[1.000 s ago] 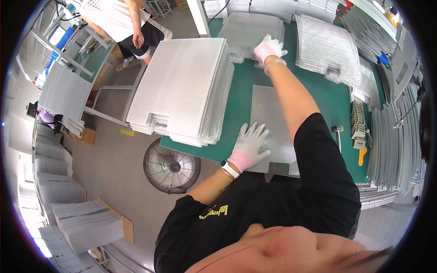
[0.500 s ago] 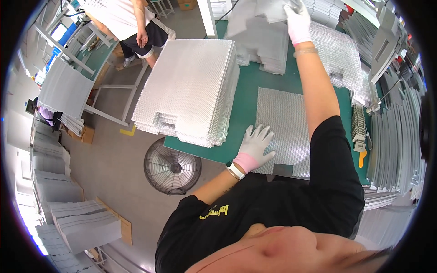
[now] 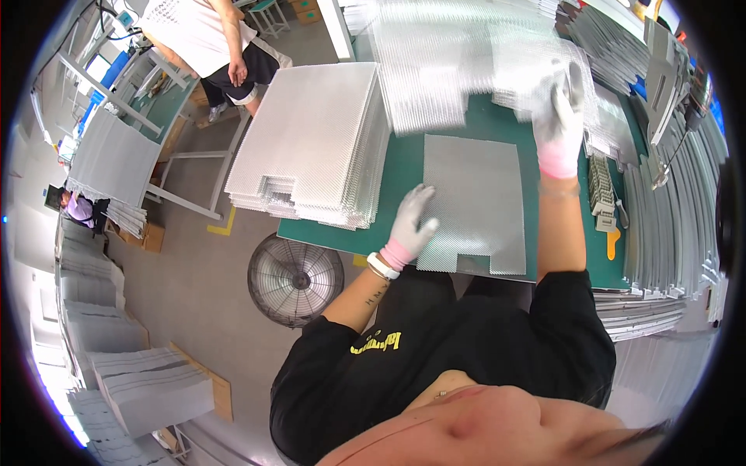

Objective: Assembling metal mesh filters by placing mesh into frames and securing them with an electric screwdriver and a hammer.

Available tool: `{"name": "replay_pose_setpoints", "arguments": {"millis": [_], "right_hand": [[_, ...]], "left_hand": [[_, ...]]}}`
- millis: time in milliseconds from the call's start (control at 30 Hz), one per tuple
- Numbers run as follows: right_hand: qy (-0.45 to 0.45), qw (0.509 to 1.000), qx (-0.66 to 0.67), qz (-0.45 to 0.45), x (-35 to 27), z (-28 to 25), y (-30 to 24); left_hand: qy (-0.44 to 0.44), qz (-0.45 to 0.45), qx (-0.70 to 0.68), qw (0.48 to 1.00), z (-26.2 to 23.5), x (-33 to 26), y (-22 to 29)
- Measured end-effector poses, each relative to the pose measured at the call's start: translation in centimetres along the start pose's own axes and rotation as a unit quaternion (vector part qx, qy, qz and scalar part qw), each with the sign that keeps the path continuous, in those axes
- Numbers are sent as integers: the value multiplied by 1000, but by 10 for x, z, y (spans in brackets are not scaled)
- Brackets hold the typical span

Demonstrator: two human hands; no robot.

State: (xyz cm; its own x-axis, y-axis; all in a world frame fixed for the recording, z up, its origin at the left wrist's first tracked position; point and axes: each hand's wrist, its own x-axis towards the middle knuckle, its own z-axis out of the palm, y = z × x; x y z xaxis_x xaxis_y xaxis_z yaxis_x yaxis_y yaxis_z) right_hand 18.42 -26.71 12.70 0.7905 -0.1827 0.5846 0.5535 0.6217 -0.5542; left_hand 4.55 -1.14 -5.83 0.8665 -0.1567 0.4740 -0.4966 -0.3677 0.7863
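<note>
The person's two gloved hands are standing well apart over a green table (image 3: pixel 404 159). The left hand (image 3: pixel 409 225) is resting at the left edge of a flat mesh sheet (image 3: pixel 475 202), its fingers reaching forward side by side, its thumb spread away from them, and it is gripping nothing. That sheet is lying on the table directly in front of the person, its notched edge facing the body. The right hand (image 3: pixel 561 128) is reaching farther out, overlapping a motion-blurred mesh layer (image 3: pixel 423 78); the blur is keeping me from telling whether its fingers are closing on an edge. A tall mesh stack (image 3: pixel 307 140) is sitting at the table's left end, its notch also facing the near side. Toward the right edge, a row of beige slotted pieces (image 3: pixel 601 194) is lying just beyond an orange tool (image 3: pixel 612 244), and past them many thin grey sheets (image 3: pixel 672 225) are standing close together on edge. As for containers, a brown cardboard box (image 3: pixel 151 237) is sitting on the floor at the left, and other boxes (image 3: pixel 306 11) are stacking up at the top, beyond the table; their contents are staying hidden. A round fan (image 3: pixel 301 282) is facing upward beside the table, and a co-worker (image 3: pixel 233 46) is standing past the tall stack.
</note>
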Motion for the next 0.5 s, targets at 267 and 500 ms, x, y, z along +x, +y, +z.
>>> {"name": "replay_pose_setpoints", "arguments": {"millis": [267, 500], "right_hand": [[80, 964, -225, 120, -181, -56, -68], [47, 879, -409, 240, -240, -61, -82]], "left_hand": [[133, -75, -457, 876, -27, -40, 67], [165, -175, -138, 961, -10, -50, 81]]}}
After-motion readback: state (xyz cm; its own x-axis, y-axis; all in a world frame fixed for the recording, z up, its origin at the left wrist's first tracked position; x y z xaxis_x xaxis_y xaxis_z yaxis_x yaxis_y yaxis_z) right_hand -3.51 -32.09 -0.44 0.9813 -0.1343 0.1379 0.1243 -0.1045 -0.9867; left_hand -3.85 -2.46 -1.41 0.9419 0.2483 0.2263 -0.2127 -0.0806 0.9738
